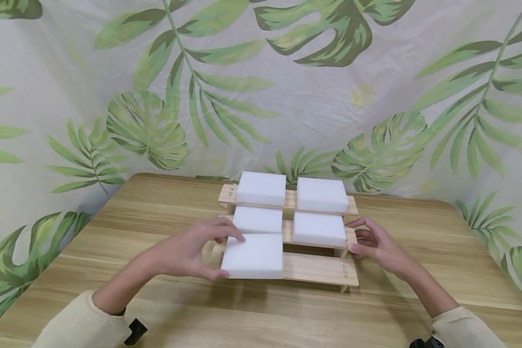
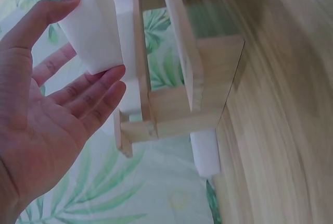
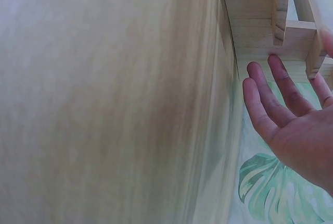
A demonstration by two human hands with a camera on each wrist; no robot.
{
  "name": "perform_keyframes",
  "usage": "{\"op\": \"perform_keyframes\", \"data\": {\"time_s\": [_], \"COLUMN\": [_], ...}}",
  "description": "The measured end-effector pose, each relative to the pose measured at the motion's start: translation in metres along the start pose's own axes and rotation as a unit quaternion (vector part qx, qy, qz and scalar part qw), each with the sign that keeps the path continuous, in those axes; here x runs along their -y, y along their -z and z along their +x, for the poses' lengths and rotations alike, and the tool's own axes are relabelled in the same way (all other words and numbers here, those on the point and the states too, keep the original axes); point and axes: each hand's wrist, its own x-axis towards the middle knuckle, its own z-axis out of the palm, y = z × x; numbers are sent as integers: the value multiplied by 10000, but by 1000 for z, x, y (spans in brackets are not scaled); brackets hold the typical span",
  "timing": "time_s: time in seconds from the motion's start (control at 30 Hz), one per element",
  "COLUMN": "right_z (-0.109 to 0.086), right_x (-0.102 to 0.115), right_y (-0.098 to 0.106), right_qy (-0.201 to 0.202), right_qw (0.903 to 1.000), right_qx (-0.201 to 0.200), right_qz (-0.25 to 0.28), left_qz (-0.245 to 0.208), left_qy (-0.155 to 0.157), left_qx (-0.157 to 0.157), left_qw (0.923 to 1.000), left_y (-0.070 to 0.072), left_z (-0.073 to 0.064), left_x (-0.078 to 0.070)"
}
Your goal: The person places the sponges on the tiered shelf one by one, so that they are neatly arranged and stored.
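My left hand [image 1: 187, 249] holds a white foam block [image 1: 253, 257] between thumb and fingertips, over the left half of the lowest step of a three-step wooden rack [image 1: 319, 268]. In the left wrist view the thumb presses one side of this block [image 2: 96, 31] and fingertips meet its lower corner. My right hand [image 1: 380, 246] grips the right end of the rack's middle step, thumb in front and index finger behind; its other fingers [image 3: 278, 96] extend beside the rack's wooden supports. Two white blocks sit on the top step, and two on the middle step, the left one partly covered.
The rack stands on a wood-grain table [image 1: 156, 309] close to its back edge. Behind it hangs a leaf-patterned cloth [image 1: 309, 106]. A white block-like piece [image 2: 206, 153] shows beyond the rack's supports in the left wrist view.
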Motion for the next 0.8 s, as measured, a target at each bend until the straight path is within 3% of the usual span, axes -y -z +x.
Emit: {"op": "perform_keyframes", "data": {"time_s": [0.33,0.57,0.8], "right_z": [0,0,0], "right_x": [0,0,0], "right_y": [0,0,0], "right_qy": [15,21,13], "right_qw": [10000,10000,10000], "right_qx": [22,4,3], "right_qz": [-21,-42,-47], "left_qz": [243,88,337], "left_qy": [38,115,226], "left_qx": [145,295,365], "left_qw": [9996,9995,9985], "left_y": [-17,-30,-43], "left_z": [12,22,31], "left_x": [-7,-15,-21]}}
